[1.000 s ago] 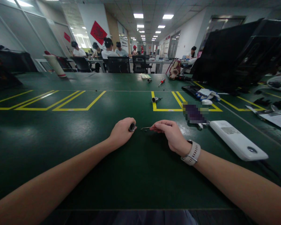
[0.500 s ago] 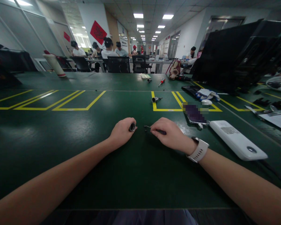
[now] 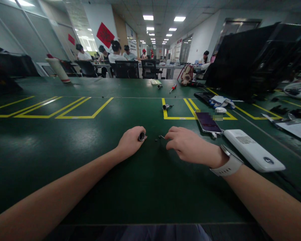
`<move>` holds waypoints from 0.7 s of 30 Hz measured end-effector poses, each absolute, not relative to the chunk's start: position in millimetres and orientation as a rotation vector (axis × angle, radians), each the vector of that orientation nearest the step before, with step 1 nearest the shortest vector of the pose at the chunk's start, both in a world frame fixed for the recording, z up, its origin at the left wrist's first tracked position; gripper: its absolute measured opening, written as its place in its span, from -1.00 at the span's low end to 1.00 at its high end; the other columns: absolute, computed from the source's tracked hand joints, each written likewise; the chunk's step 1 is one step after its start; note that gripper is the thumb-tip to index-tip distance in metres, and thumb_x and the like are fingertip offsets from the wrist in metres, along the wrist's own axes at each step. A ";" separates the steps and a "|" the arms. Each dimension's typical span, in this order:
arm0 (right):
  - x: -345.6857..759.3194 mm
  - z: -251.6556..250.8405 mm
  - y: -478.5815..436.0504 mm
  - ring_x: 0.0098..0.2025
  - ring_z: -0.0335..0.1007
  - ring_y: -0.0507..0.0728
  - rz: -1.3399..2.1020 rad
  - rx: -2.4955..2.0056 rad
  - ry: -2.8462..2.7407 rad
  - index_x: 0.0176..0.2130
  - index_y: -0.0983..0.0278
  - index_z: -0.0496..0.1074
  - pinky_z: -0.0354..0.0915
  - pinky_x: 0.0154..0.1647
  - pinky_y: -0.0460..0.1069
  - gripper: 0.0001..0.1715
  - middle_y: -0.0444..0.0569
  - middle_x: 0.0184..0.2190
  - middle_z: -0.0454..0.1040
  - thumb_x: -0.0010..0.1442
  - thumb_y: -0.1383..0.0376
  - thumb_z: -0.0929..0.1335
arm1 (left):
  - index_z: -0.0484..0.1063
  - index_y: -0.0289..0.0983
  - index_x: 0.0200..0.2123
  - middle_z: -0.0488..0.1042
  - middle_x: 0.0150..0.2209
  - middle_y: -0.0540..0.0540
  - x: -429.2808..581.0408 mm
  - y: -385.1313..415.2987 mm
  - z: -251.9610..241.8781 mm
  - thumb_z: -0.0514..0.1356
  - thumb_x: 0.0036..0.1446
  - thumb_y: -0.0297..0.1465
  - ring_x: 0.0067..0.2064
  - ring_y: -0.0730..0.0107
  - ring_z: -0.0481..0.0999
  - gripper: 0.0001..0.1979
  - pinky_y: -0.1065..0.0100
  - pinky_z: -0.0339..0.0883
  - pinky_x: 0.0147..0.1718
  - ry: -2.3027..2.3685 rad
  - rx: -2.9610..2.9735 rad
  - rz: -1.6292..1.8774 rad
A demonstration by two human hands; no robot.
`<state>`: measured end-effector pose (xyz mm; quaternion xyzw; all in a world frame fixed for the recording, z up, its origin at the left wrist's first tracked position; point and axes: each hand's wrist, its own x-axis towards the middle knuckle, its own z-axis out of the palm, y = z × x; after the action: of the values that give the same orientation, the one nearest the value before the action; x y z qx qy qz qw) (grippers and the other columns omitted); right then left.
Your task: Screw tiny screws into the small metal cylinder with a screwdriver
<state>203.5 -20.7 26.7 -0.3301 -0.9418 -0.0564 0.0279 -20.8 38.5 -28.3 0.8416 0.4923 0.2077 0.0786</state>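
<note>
My left hand [image 3: 130, 142] is closed around a hollow metal cylinder [image 3: 141, 136], its round open end turned up towards me. To its right, my right hand [image 3: 184, 143] has its thumb and fingers closed on a slim screwdriver [image 3: 162, 136]. Only the thin metal shaft shows now; the fingers cover its handle. At the shaft's tip is a tiny dark piece [image 3: 160, 136], and I cannot tell whether the two are joined. Another tiny black part [image 3: 156, 140] lies on the green table [image 3: 140, 187] between my hands.
Farther off lie a metal part [image 3: 167, 107] inside yellow tape, another small part [image 3: 160, 86] and a red screwdriver [image 3: 173, 88]. On the right are a phone [image 3: 208, 122], a white power bank [image 3: 253, 150], gloves [image 3: 222, 101] and a clipboard [image 3: 294, 124]. A bottle [image 3: 59, 69] stands far left.
My right hand has shifted slightly right and turned palm-down, so the screwdriver's dark handle is now hidden. The tiny piece at the tip moved a little right. My left hand stays put.
</note>
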 end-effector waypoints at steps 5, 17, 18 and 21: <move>202.0 24.7 -20.0 -0.09 0.30 0.21 0.016 -1.103 -2.747 -0.24 0.32 0.53 0.28 -0.14 0.10 -0.69 0.09 -0.14 0.48 0.11 0.52 0.25 | 0.31 -0.26 -0.39 0.38 -0.37 -0.03 -21.7 38.8 -28.4 0.14 0.08 -0.41 -0.34 0.36 0.36 -0.95 0.33 0.20 -0.38 1.454 2.523 0.622; 196.3 14.4 -18.1 -0.12 0.43 0.10 0.885 -0.899 -1.990 -0.23 0.26 0.49 0.33 -0.06 0.07 -0.82 -0.03 -0.19 0.53 0.16 0.41 0.32 | 0.31 -0.28 -0.44 0.38 -0.42 -0.02 -21.1 36.7 -24.8 0.16 0.06 -0.41 -0.39 0.38 0.36 -0.92 0.36 0.19 -0.44 1.376 2.474 0.709; 194.8 13.5 -18.9 -0.11 0.43 0.09 0.935 -0.878 -1.941 -0.20 0.25 0.48 0.33 -0.06 0.07 -0.81 -0.04 -0.18 0.52 0.16 0.39 0.32 | 0.31 -0.28 -0.45 0.37 -0.43 -0.01 -21.0 36.6 -24.6 0.16 0.06 -0.40 -0.39 0.39 0.36 -0.91 0.37 0.18 -0.45 1.354 2.465 0.725; 189.6 9.8 -21.8 -0.09 0.42 0.09 0.870 -0.850 -1.981 -0.13 0.25 0.44 0.31 -0.04 0.07 -0.76 -0.02 -0.14 0.51 0.16 0.38 0.33 | 0.31 -0.28 -0.46 0.37 -0.45 -0.01 -20.9 36.6 -24.5 0.16 0.06 -0.38 -0.41 0.40 0.35 -0.89 0.38 0.17 -0.46 1.286 2.471 0.760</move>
<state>189.6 -21.8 9.8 -0.3355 -0.7821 0.3434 0.3973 -20.9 36.6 -24.5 0.8489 0.4418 0.2611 0.1267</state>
